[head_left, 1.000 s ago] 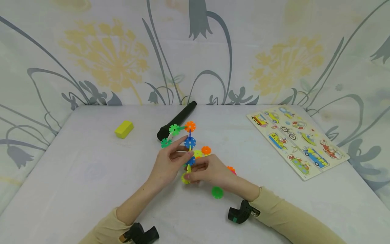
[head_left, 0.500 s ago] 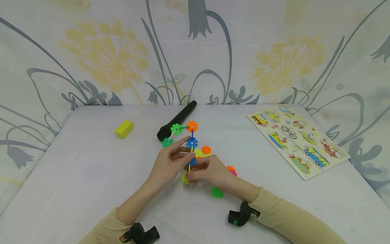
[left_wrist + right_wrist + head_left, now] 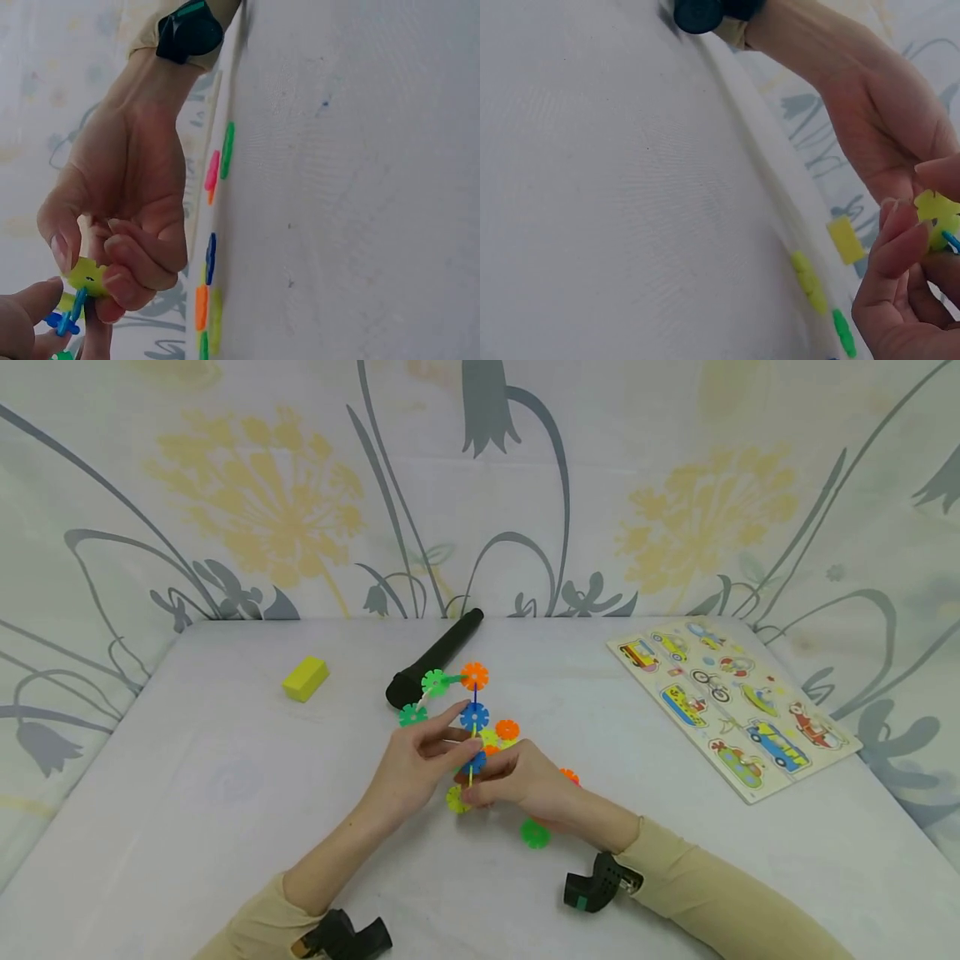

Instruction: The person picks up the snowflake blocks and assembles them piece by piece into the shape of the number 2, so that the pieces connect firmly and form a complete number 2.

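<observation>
A chain of notched plastic discs is held up over the table in the head view, with an orange disc at its top corner and green discs trailing off to the left. My left hand pinches the chain by its blue discs, thumb and fingers on either side. At the lower end, my right hand pinches a yellow disc, partly covered by its fingers. Both wrist views show the fingertips of the two hands close together around the yellow disc.
Loose discs lie behind and beside my right hand, among them an orange disc and a green disc. A black microphone-shaped object lies behind the chain. A yellow block is at left, a picture puzzle board at right.
The chain has shifted slightly to the right and turned a little in my fingers. Both hands keep their pinch and stay almost in place.
</observation>
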`<state>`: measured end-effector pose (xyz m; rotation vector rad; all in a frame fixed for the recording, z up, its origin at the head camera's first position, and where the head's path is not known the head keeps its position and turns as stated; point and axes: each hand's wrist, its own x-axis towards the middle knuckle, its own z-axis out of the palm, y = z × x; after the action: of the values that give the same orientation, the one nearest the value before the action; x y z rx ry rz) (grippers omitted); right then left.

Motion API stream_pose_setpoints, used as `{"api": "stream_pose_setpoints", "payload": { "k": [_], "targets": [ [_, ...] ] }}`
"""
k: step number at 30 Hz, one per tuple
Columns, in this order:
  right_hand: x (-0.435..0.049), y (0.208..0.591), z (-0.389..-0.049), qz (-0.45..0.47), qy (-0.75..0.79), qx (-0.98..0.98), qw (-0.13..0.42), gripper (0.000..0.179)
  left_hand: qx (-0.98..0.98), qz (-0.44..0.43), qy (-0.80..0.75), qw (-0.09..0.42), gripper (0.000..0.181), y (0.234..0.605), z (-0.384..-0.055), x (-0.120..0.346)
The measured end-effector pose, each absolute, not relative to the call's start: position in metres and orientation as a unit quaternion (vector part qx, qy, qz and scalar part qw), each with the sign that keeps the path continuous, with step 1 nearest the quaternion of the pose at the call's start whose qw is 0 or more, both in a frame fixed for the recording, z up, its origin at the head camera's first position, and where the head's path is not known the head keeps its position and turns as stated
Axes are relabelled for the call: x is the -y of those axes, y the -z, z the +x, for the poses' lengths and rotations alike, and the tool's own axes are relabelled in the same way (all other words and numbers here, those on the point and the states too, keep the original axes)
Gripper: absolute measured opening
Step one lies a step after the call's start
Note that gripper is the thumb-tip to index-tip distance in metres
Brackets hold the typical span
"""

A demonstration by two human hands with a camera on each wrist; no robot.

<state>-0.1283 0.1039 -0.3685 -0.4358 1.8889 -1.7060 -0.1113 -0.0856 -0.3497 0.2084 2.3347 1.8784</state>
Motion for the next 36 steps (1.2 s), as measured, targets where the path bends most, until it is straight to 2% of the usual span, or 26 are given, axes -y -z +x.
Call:
{"api": "stream_pose_setpoints", "payload": {
  "k": [11,21,25,30,36],
  "targets": [
    [-0.105,0.372,-0.13,-0.178,0.603,-0.721,0.291,0.027,-0.782,0.097,-0.612,0.057,0.058,0.355,-0.112,0.085],
    [-0.106,0.369,-0.132,-0.2,0.569,-0.743,0.288,0.024,-0.781,0.088,-0.616,0.056,0.066,0.355,-0.113,0.083],
    [-0.108,0.366,-0.135,-0.211,0.537,-0.767,0.28,0.023,-0.776,0.081,-0.623,0.052,0.062,0.354,-0.114,0.083],
    [-0.118,0.356,-0.145,-0.192,0.515,-0.797,0.251,0.026,-0.772,0.079,-0.63,0.042,0.051,0.354,-0.114,0.082],
    [-0.128,0.347,-0.153,-0.145,0.578,-0.783,0.178,0.029,-0.774,0.081,-0.625,0.054,0.049,0.354,-0.113,0.081]
  ]
}}
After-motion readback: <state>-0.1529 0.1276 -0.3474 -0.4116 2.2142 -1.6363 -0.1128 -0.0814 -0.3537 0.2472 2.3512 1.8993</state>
